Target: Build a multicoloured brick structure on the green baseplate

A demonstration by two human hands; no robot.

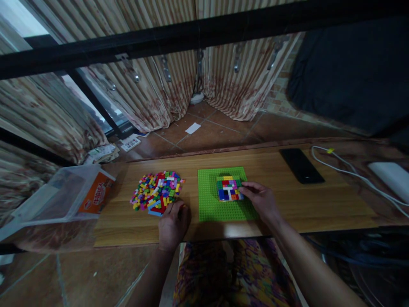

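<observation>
Just left of the right hand (262, 200), its grip pinching the brick block (228, 189) on the green baseplate (220, 209).

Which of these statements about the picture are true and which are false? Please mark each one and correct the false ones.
1. The right hand touches the multicoloured brick block on the green baseplate. True.
2. The pile of loose bricks lies to the right of the baseplate. False: it lies to its left, by the left hand.
3. A dark phone lies flat on the wooden table. True.
4. The clear plastic box stands on the baseplate. False: it stands at the far left end, off the table's edge.
5. The white cable runs across the brick pile. False: it lies at the right end.
</observation>
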